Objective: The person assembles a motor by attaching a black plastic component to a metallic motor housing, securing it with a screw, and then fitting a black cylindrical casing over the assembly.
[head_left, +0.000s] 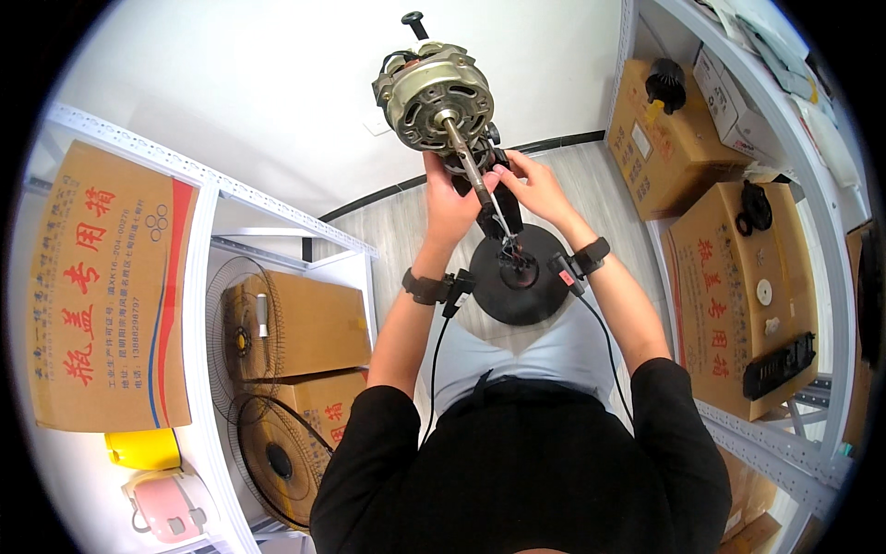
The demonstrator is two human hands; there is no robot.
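A fan motor (440,99) with a bare metal shaft (466,152) stands uncovered on a black stand in front of me. My left hand (447,205) wraps around the black fan neck (489,210) just under the motor, from its left side. From the other side my right hand (537,192) is closed at the same neck, its thumb close to my left thumb. What the fingers do behind the neck is hidden. Loose wires (513,247) hang below my hands over the stand. The round black base (521,286) rests on the floor between my legs.
On the left rack are cardboard boxes (111,286), a screwdriver (262,316), wire fan grilles (277,459) and a pink appliance (169,506). Boxes on the right rack (748,305) carry a black cover (666,85), a black ring (755,207) and a black panel (780,366).
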